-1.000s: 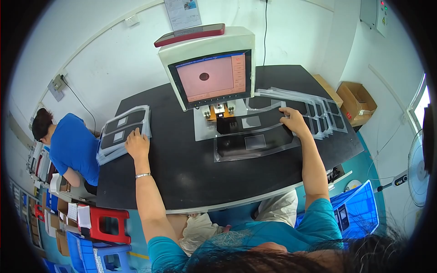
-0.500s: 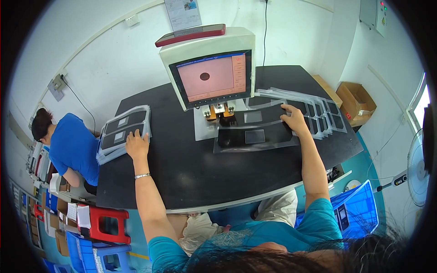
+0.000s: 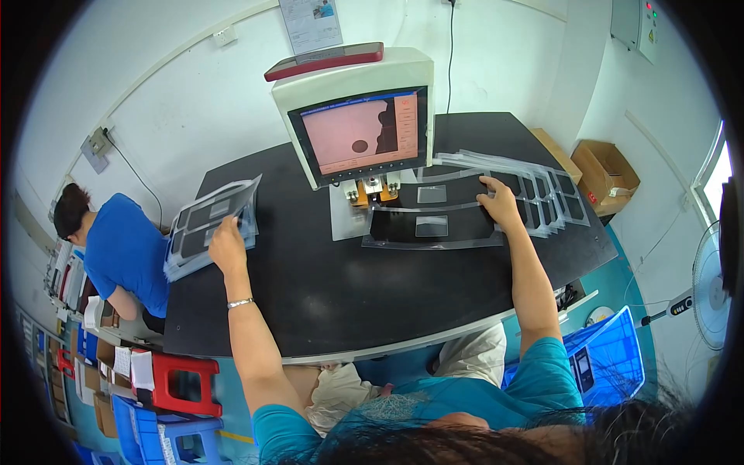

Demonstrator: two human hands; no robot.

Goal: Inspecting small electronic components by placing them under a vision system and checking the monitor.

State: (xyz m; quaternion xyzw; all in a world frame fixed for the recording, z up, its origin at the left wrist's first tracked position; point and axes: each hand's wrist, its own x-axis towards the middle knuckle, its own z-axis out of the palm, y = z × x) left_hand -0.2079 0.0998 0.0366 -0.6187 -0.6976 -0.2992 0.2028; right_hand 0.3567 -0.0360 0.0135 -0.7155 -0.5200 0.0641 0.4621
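Observation:
My left hand (image 3: 228,246) is closed in a pinch on the near edge of the top sheet of a stack (image 3: 188,246) at the left of the table. That sheet is clear plastic with black panels and small windows, and it looks slightly raised and tilted. A similar plastic sheet (image 3: 465,221) lies flat in front of the machine, its left end by the metal stage (image 3: 346,221). On its right edge my right hand (image 3: 500,204) is closed, thumb and fingers at the border. The machine's screen (image 3: 349,133) shows a dark round spot and a ragged dark shape on pink.
More such sheets (image 3: 562,198) lie fanned out at the right of the black table (image 3: 325,302). Beyond them stands a cardboard box (image 3: 608,174). A blue crate (image 3: 620,356) and a fan (image 3: 709,287) are at the right. A person in blue (image 3: 128,248) works at the left.
My left hand has gone from lying spread on the stack to pinching its top sheet, which has lifted. The right sheet has shifted slightly away from me, and the screen picture has changed.

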